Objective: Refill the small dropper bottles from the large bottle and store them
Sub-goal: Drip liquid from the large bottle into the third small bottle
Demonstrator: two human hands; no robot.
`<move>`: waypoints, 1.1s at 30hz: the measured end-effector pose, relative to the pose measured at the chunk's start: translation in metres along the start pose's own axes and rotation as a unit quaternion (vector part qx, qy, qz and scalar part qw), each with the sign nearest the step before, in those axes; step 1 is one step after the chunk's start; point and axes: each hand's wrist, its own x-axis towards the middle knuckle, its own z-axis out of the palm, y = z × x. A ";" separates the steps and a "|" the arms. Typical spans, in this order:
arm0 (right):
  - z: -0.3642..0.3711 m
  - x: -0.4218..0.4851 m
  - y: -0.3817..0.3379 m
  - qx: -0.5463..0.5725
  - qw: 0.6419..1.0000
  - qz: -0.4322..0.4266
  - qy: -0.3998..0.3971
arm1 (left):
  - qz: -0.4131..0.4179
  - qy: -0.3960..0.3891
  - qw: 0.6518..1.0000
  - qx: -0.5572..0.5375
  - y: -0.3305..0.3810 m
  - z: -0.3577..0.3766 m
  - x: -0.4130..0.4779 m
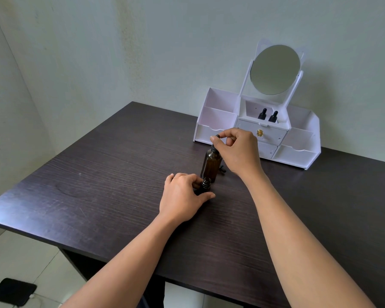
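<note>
A large amber bottle (210, 165) stands upright near the middle of the dark table (98, 185). My right hand (238, 150) pinches the black dropper cap (215, 143) at its neck from above. Just in front of it, my left hand (182, 194) wraps around a small dark dropper bottle (206, 184) whose neck is uncapped. A small black piece (222, 169) lies on the table behind the large bottle, partly hidden. Two small dropper bottles (267, 115) stand in the middle compartment of the white organizer (216, 112).
The white organizer with a round mirror (275, 70) and drawers stands at the table's back right against the wall. A black object (11, 292) with a cable lies on the tiled floor at lower left.
</note>
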 end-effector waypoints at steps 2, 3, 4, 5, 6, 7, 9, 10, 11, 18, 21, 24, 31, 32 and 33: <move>-0.001 0.000 0.000 -0.004 1.000 -0.001 -0.001 | 0.000 0.000 1.000 -0.002 0.000 0.000 0.000; -0.001 0.000 0.000 -0.006 1.000 -0.001 -0.002 | 0.000 0.001 1.000 -0.002 0.000 0.000 0.000; -0.001 0.000 0.000 -0.006 1.000 -0.001 -0.003 | -0.001 0.003 1.000 -0.002 0.000 0.000 0.000; -0.001 0.000 -0.001 -0.006 1.000 0.000 -0.003 | -0.001 0.003 1.000 -0.003 0.001 0.000 0.000; -0.001 0.000 -0.001 -0.006 1.000 0.001 -0.005 | -0.002 0.002 1.000 -0.003 0.001 0.000 0.000; -0.001 0.000 -0.001 -0.006 1.000 0.002 -0.006 | -0.002 0.000 1.000 -0.003 0.001 0.000 0.000; -0.001 0.000 -0.002 -0.006 1.000 0.005 -0.007 | -0.002 -0.001 1.000 -0.004 0.001 -0.001 0.000; -0.001 0.000 -0.002 -0.005 1.000 0.006 -0.008 | -0.003 -0.002 1.000 -0.002 0.001 -0.001 0.000; -0.001 0.000 -0.002 -0.004 1.000 0.007 -0.009 | -0.003 -0.003 1.000 0.000 0.001 -0.001 0.000; -0.001 0.001 -0.001 0.000 1.000 0.013 -0.002 | -0.005 -0.004 1.000 0.005 0.002 -0.001 0.000; -0.001 0.000 -0.002 -0.001 1.000 0.002 -0.003 | -0.005 -0.003 1.000 0.006 0.002 -0.002 0.000; -0.002 -0.001 -0.002 -0.002 1.000 0.004 -0.005 | -0.006 -0.004 1.000 0.004 0.002 -0.002 0.000; -0.003 -0.001 0.000 -0.004 1.000 0.009 -0.013 | -0.006 -0.005 1.000 0.005 0.002 -0.001 0.000; -0.003 -0.001 0.000 -0.003 1.000 0.009 -0.015 | -0.005 -0.004 1.000 0.005 0.002 -0.001 0.000; -0.003 -0.001 0.000 -0.003 1.000 0.010 -0.018 | -0.004 -0.003 1.000 0.004 0.002 -0.001 0.000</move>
